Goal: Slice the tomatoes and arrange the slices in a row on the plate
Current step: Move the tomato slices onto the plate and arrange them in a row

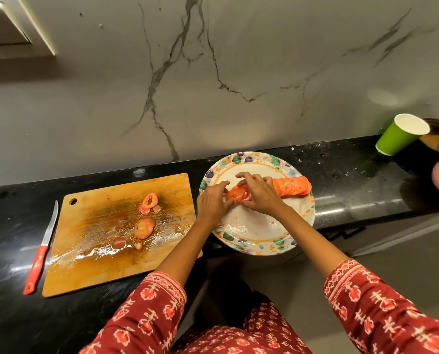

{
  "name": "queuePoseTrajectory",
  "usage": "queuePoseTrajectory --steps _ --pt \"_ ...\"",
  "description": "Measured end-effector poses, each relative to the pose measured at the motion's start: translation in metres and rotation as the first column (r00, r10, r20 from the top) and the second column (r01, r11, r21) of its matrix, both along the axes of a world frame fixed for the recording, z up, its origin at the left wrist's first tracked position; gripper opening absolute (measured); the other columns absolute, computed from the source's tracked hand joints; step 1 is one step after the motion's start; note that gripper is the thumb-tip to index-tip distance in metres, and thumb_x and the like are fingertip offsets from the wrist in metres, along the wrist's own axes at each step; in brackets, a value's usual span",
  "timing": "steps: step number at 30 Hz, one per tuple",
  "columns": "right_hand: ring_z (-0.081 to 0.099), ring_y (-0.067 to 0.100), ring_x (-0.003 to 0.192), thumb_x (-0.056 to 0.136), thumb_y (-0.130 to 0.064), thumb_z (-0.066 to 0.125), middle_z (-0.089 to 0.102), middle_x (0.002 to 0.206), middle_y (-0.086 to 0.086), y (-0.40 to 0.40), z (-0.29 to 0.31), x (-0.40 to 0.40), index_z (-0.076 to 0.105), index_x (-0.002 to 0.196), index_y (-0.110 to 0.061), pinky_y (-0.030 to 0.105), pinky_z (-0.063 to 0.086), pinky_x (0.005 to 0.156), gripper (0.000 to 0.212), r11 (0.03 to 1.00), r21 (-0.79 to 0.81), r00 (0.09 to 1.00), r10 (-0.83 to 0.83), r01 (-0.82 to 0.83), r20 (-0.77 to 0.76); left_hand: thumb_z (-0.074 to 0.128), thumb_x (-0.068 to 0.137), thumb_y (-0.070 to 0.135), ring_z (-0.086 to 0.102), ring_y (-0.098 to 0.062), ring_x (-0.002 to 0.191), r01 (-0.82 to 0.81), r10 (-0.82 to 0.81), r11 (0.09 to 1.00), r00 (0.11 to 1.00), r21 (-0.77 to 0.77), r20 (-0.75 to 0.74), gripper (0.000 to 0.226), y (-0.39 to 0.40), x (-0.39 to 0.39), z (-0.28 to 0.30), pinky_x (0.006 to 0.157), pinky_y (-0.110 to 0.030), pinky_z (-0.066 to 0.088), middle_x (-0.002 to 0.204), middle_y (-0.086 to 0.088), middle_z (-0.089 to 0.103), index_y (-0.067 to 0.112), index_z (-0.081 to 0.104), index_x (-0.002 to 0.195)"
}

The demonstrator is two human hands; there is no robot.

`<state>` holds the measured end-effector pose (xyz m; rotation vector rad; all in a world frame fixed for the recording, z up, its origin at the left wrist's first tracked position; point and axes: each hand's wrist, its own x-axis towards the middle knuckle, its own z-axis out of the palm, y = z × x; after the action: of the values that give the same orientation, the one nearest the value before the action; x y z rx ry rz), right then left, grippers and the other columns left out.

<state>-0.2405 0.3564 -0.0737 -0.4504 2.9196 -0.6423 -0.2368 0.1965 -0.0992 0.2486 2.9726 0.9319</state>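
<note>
1. The plate [256,226] overhangs the front edge of the black counter [354,180]; both hands work on it, so a downward press near its near rim could tip it and spill everything; this looks the gravest risk.
2. The cutting board [106,251] is wet with juice, and a few tomato pieces [143,227] lie on it; reaching back for them with slippery fingers may mean a dropped or squashed piece.
3. The row of slices [291,185] leans overlapped across the plate's far half; a nudge could topple it.
4. The left hand [213,201] and right hand [260,192] are close together, fingers curled round a cluster of slices [237,194] at the row's left end; soft flesh may tear if pinched hard.
5. The knife [40,251] lies left of the board, well apart from both hands.
</note>
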Motion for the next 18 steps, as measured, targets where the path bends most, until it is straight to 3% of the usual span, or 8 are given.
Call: queuePoseTrajectory --steps 9,14,18 --pt "0.04 0.018 0.125 0.08 -0.029 0.07 0.059 0.125 -0.003 -0.001 0.002 -0.002 0.033 0.135 -0.023 0.035 0.025 0.093 0.067 0.999 -0.026 1.0 -0.021 0.022 0.009 0.062 0.085 0.037 0.05 -0.022 0.118 -0.015 0.016 1.0 1.0 -0.018 0.027 0.058 -0.005 -0.007 -0.005 0.091 -0.04 0.043 0.119 0.001 0.062 0.021 0.04 0.136" --pt "0.04 0.019 0.124 0.079 -0.03 0.071 0.057 0.126 -0.001 -0.001 0.0 0.001 0.034 0.135 -0.023 0.036 0.026 0.094 0.067 0.996 -0.04 0.997 -0.078 0.079 0.023 0.064 0.082 0.041 0.052 -0.023 0.113 -0.032 0.03 0.999 0.998 0.036 0.05 0.082 -0.01 0.0 -0.004 0.087 -0.039 0.044 0.126 0.0 0.057 0.021 0.018 0.146" --pt "0.042 0.02 0.122 0.081 -0.03 0.069 0.056 0.125 0.001 0.0 -0.004 0.009 0.039 0.131 -0.021 0.035 0.028 0.092 0.06 0.991 -0.048 0.992 -0.126 0.125 -0.014 0.065 0.084 0.024 0.057 -0.023 0.103 -0.077 0.081 0.993 0.996 0.084 -0.038 0.071 -0.033 0.005 -0.002 0.079 -0.039 0.05 0.121 -0.003 0.06 0.018 0.026 0.144"
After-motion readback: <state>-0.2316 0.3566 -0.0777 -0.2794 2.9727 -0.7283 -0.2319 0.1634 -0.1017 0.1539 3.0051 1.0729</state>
